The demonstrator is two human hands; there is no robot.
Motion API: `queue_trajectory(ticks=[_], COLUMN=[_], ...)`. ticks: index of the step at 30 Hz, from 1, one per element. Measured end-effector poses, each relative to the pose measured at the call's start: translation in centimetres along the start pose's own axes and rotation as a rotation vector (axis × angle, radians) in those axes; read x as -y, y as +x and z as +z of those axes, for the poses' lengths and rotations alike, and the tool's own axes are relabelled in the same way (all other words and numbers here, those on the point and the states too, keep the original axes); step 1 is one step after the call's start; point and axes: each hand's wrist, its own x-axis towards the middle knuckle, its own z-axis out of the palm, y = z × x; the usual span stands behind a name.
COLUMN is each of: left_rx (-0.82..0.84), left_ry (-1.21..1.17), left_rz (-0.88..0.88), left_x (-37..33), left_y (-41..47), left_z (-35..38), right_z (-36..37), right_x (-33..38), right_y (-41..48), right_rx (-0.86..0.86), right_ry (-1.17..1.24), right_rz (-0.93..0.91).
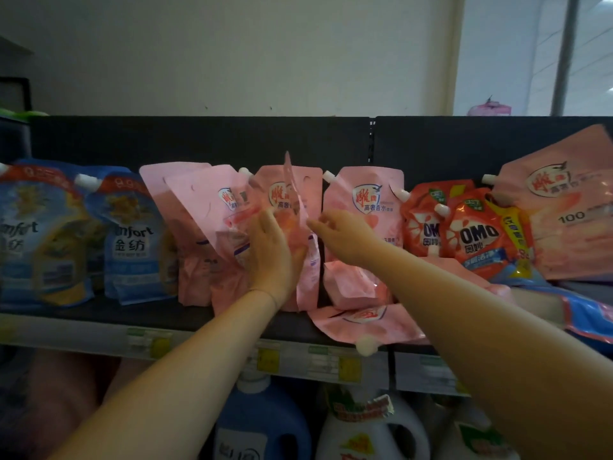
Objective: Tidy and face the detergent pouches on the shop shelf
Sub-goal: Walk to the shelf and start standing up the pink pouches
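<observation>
Pale wall (232, 44) behind, then a dark shop shelf (99, 313) running right across. Blue pouches (132, 237) stand at nine o'clock, orange pouches (477, 234) at three, pink pouches (365, 200) in the middle. One fallen pink pouch (361, 320) lies flat at five o'clock, over the shelf lip. At centre an edge-on pink pouch (297, 194) stands upright. The left hand (272, 257) lies flat against its nine o'clock side, fingers straight. The right hand (345, 237) pinches its three o'clock edge with curled fingers (316, 224).
</observation>
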Motion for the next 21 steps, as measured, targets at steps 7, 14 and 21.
queue_trajectory(ticks=[7,14,21], left_rx=[0.414,0.856,0.849], left_ry=[0.038,0.260,0.443], left_rz=[0.441,0.373,0.619], left_x=[-5.0,-6.3,-6.9], left_y=[-1.3,-1.5,-1.7], left_z=[1.5,7.0,9.8], right_z=[-4.6,-6.4,-7.3], right_x=[-7.2,-9.2,-9.4], right_y=[-1.9,-3.7,-4.8], right_rx=[0.065,0.112,-0.002], right_ry=[-0.422,-0.431,-0.455], right_rz=[0.274,0.277,0.266])
